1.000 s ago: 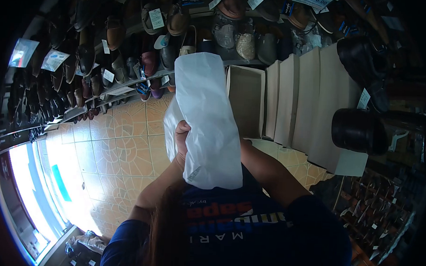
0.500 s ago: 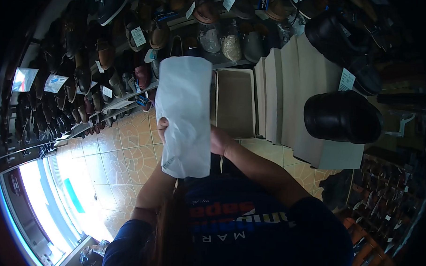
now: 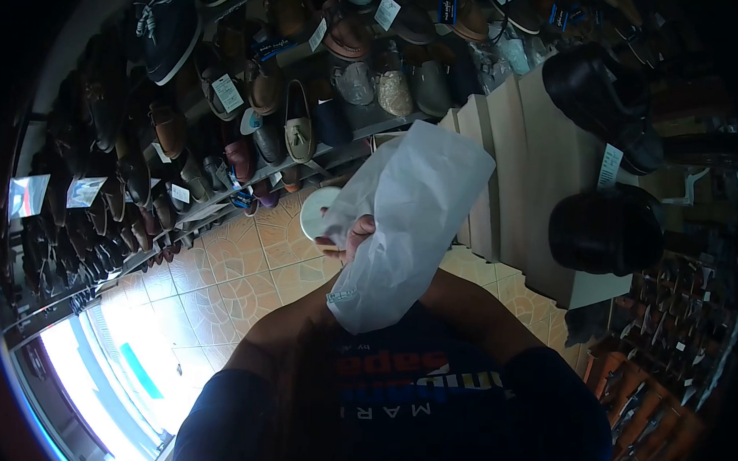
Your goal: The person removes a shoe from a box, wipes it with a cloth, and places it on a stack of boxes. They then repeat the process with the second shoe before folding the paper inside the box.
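Observation:
A thin white translucent bag or wrapping sheet [image 3: 423, 208], with small print near its lower corner, is held up tilted in front of my chest. Fingers and thumb of my left hand [image 3: 355, 236] are closed on its left side, where the material is creased. My right forearm [image 3: 472, 303] comes up behind the white material, which hides my right hand. Just behind my left hand is a pale round surface [image 3: 313, 213], partly covered.
Shelves of shoes with price tags run along the left and top, including a tasselled loafer [image 3: 300, 130]. Tan cardboard boxes [image 3: 533, 187] are stacked at right, with black shoes [image 3: 606, 229] by them. Patterned tiles [image 3: 230, 254] cover the floor, and more racks stand lower right.
The white material has swung right and tilted from upright, now covering most of the open box. My left hand moved right and up; my right hand went out of sight behind the material.

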`<act>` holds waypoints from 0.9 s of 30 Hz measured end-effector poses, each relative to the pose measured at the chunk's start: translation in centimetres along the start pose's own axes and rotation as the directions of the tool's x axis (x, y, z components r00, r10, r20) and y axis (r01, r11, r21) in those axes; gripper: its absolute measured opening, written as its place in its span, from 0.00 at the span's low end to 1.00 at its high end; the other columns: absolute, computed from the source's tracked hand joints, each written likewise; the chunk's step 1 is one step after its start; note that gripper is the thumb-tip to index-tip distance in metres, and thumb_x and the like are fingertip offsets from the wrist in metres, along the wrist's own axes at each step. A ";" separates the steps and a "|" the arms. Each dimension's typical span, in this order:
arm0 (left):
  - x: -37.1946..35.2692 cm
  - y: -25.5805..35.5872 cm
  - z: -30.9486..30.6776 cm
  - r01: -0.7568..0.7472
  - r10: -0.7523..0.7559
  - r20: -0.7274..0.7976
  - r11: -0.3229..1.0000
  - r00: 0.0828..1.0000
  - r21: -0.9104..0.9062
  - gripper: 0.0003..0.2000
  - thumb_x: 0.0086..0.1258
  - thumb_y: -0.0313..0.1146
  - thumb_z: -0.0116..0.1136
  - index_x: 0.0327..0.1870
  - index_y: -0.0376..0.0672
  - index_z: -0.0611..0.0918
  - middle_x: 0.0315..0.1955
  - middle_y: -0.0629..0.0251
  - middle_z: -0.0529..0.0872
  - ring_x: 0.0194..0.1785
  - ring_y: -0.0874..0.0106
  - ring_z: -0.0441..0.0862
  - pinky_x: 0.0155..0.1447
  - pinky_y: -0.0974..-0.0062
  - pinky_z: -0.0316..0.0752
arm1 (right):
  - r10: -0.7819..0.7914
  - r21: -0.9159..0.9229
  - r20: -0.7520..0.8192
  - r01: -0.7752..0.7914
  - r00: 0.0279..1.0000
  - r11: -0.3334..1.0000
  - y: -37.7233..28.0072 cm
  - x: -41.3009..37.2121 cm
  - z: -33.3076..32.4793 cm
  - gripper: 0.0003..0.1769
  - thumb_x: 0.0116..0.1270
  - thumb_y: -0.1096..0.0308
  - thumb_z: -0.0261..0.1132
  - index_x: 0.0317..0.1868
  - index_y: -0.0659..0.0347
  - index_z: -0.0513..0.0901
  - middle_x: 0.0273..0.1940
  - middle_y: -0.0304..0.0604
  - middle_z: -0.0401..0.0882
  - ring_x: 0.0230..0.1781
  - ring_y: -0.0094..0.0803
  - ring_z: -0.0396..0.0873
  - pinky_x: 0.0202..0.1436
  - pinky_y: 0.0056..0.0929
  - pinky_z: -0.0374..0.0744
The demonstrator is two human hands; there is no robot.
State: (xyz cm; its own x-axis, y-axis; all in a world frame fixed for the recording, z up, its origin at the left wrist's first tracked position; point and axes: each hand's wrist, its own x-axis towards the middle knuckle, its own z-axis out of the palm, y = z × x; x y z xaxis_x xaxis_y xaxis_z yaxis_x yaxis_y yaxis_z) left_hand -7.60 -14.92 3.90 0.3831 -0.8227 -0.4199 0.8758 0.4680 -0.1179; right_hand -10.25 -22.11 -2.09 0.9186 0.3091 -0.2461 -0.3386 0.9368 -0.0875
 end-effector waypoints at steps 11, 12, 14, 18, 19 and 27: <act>-0.4 21.5 2.0 -0.289 0.509 -0.046 0.559 0.860 0.777 0.17 0.56 0.18 0.56 0.48 0.38 0.76 0.39 0.64 0.82 0.43 0.71 0.79 0.52 0.73 0.74 | -0.803 -0.725 -0.592 -0.475 0.061 0.498 -8.0 -5.0 -7.7 0.25 0.60 0.56 0.63 0.47 0.71 0.75 0.42 0.56 0.79 0.44 0.45 0.79 0.49 0.43 0.75; -0.1 23.3 -0.2 -0.315 0.533 0.003 0.495 0.846 0.810 0.13 0.57 0.17 0.57 0.43 0.40 0.76 0.37 0.66 0.82 0.42 0.72 0.79 0.50 0.74 0.73 | -0.849 -0.726 -0.528 -0.531 0.024 0.437 -8.3 -5.3 -8.4 0.25 0.59 0.56 0.64 0.46 0.71 0.76 0.43 0.58 0.79 0.45 0.49 0.78 0.49 0.44 0.74; 0.1 25.2 -3.6 -0.306 0.585 0.036 0.370 0.810 0.878 0.10 0.57 0.16 0.58 0.35 0.42 0.75 0.34 0.68 0.81 0.39 0.76 0.77 0.47 0.77 0.72 | -0.920 -0.693 -0.390 -0.649 -0.029 0.314 -8.5 -5.6 -9.5 0.26 0.57 0.54 0.64 0.45 0.71 0.76 0.45 0.62 0.78 0.46 0.55 0.77 0.50 0.46 0.74; 0.4 24.9 -6.0 -0.219 0.661 0.075 0.138 0.746 0.966 0.09 0.58 0.17 0.59 0.31 0.43 0.74 0.32 0.71 0.80 0.35 0.81 0.74 0.43 0.82 0.68 | -0.874 -0.609 -0.453 -0.655 -0.177 0.448 -8.0 -4.7 -8.4 0.28 0.55 0.57 0.66 0.48 0.72 0.76 0.46 0.63 0.78 0.50 0.56 0.76 0.53 0.42 0.73; 0.5 24.5 -6.4 -0.209 0.667 0.098 0.089 0.739 0.974 0.09 0.58 0.17 0.59 0.31 0.43 0.75 0.32 0.72 0.79 0.35 0.81 0.73 0.42 0.83 0.68 | -0.853 -0.607 -0.482 -0.625 -0.200 0.490 -7.8 -4.7 -8.4 0.28 0.55 0.58 0.66 0.50 0.72 0.75 0.47 0.62 0.77 0.50 0.55 0.75 0.54 0.42 0.72; -1.1 24.1 -8.6 0.025 0.568 -0.070 0.086 0.820 0.996 0.26 0.56 0.12 0.49 0.59 0.39 0.74 0.62 0.63 0.68 0.58 0.72 0.70 0.54 0.78 0.73 | -0.736 -0.476 -0.610 0.607 0.294 0.637 -5.5 -7.6 -11.1 0.32 0.52 0.76 0.61 0.61 0.62 0.66 0.56 0.47 0.71 0.57 0.40 0.70 0.62 0.39 0.68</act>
State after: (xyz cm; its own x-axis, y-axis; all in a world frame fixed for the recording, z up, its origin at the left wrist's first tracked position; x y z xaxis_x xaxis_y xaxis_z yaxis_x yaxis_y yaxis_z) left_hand 10.60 0.01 -6.23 0.7913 -0.3861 -0.4740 0.3776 -0.3012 0.8756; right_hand -17.58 -31.45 -10.47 0.3954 -0.6984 -0.5965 0.2446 0.7061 -0.6645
